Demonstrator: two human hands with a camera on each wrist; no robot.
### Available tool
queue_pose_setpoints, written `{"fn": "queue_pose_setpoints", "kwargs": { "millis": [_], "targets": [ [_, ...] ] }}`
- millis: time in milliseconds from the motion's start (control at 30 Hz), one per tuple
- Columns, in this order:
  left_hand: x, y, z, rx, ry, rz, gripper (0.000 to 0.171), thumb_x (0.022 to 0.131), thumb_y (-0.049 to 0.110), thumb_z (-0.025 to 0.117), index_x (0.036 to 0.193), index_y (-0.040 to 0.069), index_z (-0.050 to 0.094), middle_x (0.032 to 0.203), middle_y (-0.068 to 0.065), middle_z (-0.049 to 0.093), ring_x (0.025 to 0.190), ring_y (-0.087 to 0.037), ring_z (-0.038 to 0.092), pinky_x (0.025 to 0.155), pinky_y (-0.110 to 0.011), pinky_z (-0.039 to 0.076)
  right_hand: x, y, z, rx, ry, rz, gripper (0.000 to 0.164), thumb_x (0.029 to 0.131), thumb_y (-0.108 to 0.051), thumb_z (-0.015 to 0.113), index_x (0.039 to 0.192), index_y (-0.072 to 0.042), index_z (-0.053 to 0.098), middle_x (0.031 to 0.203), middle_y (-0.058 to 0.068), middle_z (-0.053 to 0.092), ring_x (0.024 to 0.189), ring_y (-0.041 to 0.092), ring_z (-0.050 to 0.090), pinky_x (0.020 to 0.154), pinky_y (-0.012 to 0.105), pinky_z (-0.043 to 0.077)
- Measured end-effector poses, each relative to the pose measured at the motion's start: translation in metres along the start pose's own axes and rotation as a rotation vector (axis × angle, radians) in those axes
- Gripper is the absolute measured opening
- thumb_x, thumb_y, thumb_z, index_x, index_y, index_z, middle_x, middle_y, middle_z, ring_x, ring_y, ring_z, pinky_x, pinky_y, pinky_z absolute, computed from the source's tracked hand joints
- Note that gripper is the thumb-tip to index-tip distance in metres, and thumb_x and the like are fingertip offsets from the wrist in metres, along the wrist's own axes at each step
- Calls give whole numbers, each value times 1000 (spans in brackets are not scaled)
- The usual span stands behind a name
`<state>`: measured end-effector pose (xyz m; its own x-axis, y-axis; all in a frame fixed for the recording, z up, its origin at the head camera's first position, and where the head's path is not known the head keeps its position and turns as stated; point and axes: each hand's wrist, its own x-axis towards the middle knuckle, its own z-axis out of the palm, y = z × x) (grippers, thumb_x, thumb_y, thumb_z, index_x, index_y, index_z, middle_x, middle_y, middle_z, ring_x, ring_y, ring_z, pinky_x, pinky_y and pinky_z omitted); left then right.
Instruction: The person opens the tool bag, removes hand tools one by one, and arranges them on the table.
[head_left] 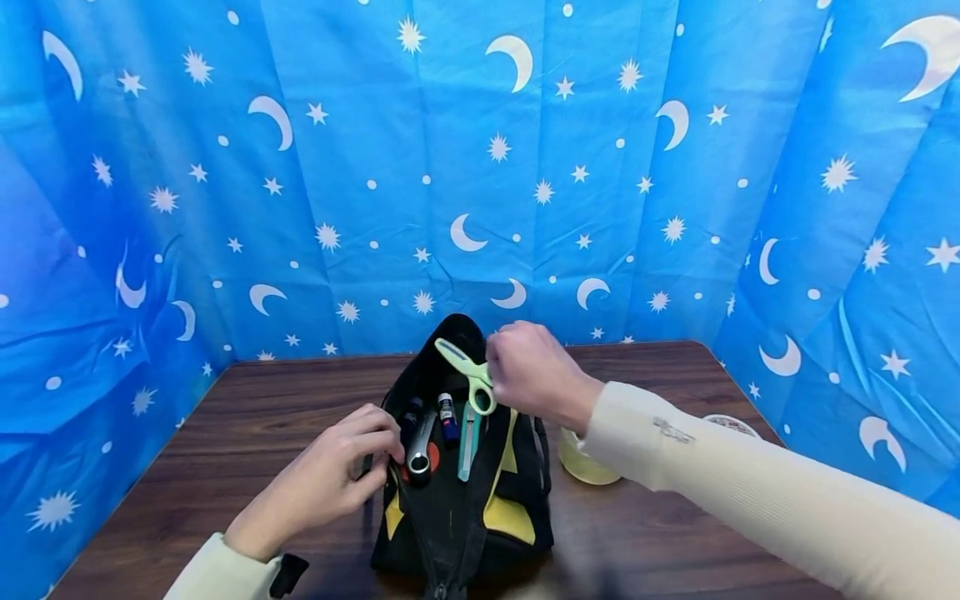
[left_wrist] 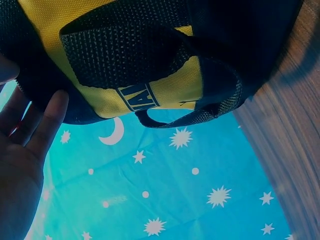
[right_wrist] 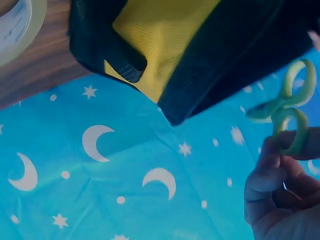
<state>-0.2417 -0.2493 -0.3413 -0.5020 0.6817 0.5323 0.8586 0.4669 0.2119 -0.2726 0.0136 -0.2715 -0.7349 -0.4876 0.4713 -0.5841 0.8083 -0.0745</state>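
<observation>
Though beside bag [head_left: 512,520], tape [head_left: 590,469] partly behind sleeve [head_left: 750,487].

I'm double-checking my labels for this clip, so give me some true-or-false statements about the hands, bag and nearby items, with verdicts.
1. The right hand holds the green scissors. True.
2. The left hand holds a pen. False: it holds the edge of the black-and-yellow bag.
3. The teal cutter lies in the bag. True.
4. The bag is zipped closed. False: its top is open.
5. In the head view, a tape roll sits right of the bag. True.
</observation>
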Motion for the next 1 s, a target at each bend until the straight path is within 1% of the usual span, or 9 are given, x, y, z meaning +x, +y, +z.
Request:
{"fn": "queue_pose_setpoints", "kwargs": {
  "millis": [133,200,333,433,533,667,767,833,1000],
  "targets": [
    [3,0,5,-8,0,12,32,72,2,53,83,31,53,92,16,46,81,-1,38,61,-18,35,-38,10,-15,103,200,64,11,75,-10,54,68,-15,61,63,-10,50,58,5,42,53,20,36],
    [6,0,5,-8,-5,18,31,72,2,53,83,31,53,92,16,46,81,-1,38,60,-18,35,-62,14,-23,151,266,133,8,76,-12,57,74,-15,64,67,-11,52,58,4,42,51,20,37],
    [11,1,4,-6,-11,33,32,72,1,52,83,31,53,92,16,46,81,-1,38,60,-17,34,-108,17,-28,181,334,282,6,74,-13,60,74,-17,64,66,-12,50,55,4,42,48,20,37],
    [10,-1,3,-5,-7,46,32,71,1,52,83,31,53,92,16,46,81,-1,38,61,-15,33,-138,19,-17,183,341,356,10,71,-10,62,70,-20,63,63,-14,48,53,3,43,47,20,37],
    [9,-3,2,-8,5,65,33,70,0,52,83,31,53,92,16,46,81,-2,38,62,-13,31,-163,22,2,181,303,417,19,67,-8,62,65,-26,59,59,-18,46,50,0,43,47,17,36],
    [8,-4,1,-13,19,80,33,70,0,51,84,30,53,92,15,47,81,-2,39,63,-12,29,-185,29,29,165,186,512,24,63,-7,62,59,-29,55,53,-22,42,47,-2,40,47,18,35],
    [8,-5,1,-14,24,85,34,69,-1,51,84,30,54,92,14,47,82,-2,39,64,-12,29,-192,36,48,148,82,547,21,63,-8,61,57,-28,55,50,-23,40,46,-2,39,49,20,34],
    [8,-6,2,-14,27,85,33,69,0,52,84,30,54,92,15,47,82,-2,40,64,-12,30,-194,39,58,145,28,550,19,64,-10,60,57,-27,55,49,-23,39,46,-2,39,49,20,34],
    [9,-6,2,-22,27,88,33,69,0,52,84,30,54,93,14,47,82,-2,40,64,-12,30,-194,42,76,153,-22,549,18,63,-12,59,55,-27,54,48,-23,40,45,-3,39,48,20,34]
  ]
}}
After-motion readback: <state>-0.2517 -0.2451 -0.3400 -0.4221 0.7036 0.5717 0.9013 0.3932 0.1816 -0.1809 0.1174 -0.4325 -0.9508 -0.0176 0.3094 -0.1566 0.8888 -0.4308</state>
